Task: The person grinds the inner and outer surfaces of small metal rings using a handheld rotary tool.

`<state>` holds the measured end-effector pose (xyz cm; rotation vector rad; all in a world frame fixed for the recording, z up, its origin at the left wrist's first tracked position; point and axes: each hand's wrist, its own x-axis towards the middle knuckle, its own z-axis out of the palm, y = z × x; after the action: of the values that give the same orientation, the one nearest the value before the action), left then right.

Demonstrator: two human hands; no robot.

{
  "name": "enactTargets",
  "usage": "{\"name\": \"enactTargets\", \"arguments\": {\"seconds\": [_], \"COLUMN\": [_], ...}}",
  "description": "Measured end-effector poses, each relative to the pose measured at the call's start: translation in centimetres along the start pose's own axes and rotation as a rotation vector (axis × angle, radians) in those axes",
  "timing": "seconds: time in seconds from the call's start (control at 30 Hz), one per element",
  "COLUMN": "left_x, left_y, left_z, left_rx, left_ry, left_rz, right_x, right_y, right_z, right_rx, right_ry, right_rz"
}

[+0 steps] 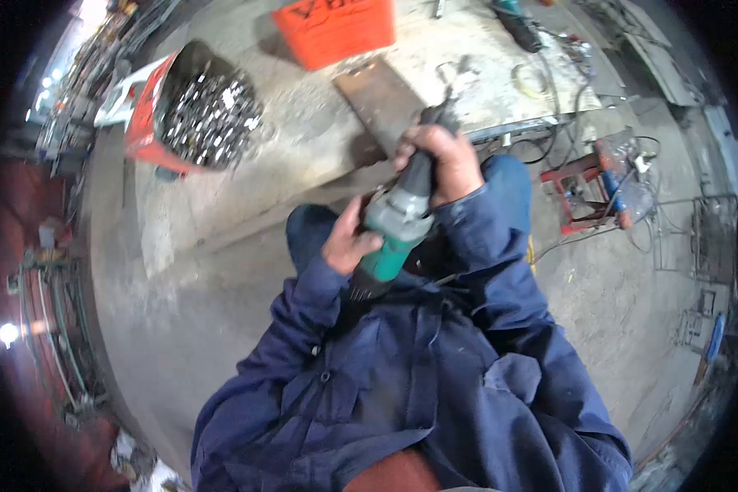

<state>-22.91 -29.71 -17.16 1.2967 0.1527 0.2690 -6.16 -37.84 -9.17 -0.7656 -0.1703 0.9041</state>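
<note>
I hold a green, grey and black die grinder over my lap, its nose pointing up and slightly right in the view. My left hand is closed round the side of its body, near the grey collar. Further forward, my right hand grips around the black nose, with the fingers at its dark front end. The very tip of the tool is blurred against the worktop. Beyond it, a rusty flat metal plate lies on the pale work surface.
A tipped orange container holds many small shiny metal pieces. Another orange bin stands at the back. A second power tool lies back right with its cables. On the floor at right is a red stand.
</note>
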Motion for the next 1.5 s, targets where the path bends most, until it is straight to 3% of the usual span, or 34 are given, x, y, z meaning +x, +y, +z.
{"name": "enactTargets", "arguments": {"seconds": [0.27,0.37,0.47,0.5,0.53,0.6,0.63,0.67,0.73,0.8,0.93,1.03,1.2,1.37,1.5], "left_x": [0.7,3.7,7.0,7.5,8.0,8.9,9.0,9.3,9.7,9.8,9.6,9.7,9.9,9.9,9.5], "left_y": [-0.1,2.8,4.8,7.2,7.9,9.1,10.7,10.9,11.5,11.9,12.2,11.9,11.4,11.4,11.9], "left_z": [-0.5,0.3,-1.2,-0.1,0.2,0.8,2.1,1.9,1.0,1.1,0.4,0.0,-0.8,-1.3,-0.7], "left_rx": [-0.122,-0.067,0.091,0.384,0.387,0.048,0.246,0.246,0.120,0.105,0.100,-0.077,-0.076,-0.207,-0.202], "left_ry": [0.021,0.040,0.182,0.309,0.307,0.335,0.320,0.312,0.003,-0.037,-0.064,-0.058,-0.060,-0.050,0.028], "left_rz": [-0.058,0.127,0.084,0.102,0.110,0.233,0.235,0.239,0.081,0.096,0.051,0.003,0.060,0.048,0.062], "right_x": [0.7,0.9,0.8,-0.1,0.0,0.1,-0.5,-0.4,-0.3,-0.5,-0.5,-0.9,-1.3,-2.4,-2.7], "right_y": [0.5,1.2,1.3,0.0,0.4,1.3,0.8,1.3,1.8,2.1,2.0,1.6,2.6,2.8,2.8], "right_z": [-0.2,0.6,1.6,2.7,2.7,2.8,3.3,3.4,3.4,3.6,4.1,4.1,3.9,3.9,3.9], "right_rx": [-0.103,-0.159,-0.554,-0.734,-0.733,-0.879,-0.930,-0.843,-0.788,-0.755,-0.731,-0.770,-0.852,-1.203,-1.223], "right_ry": [-0.089,-0.035,-0.044,-0.010,-0.012,0.038,0.064,0.056,-0.004,-0.009,-0.052,-0.090,-0.118,-0.155,-0.161], "right_rz": [0.009,0.036,-0.260,-0.288,-0.296,-0.485,-0.466,-0.464,-0.285,-0.328,-0.346,-0.306,-0.272,-0.217,-0.272]}}
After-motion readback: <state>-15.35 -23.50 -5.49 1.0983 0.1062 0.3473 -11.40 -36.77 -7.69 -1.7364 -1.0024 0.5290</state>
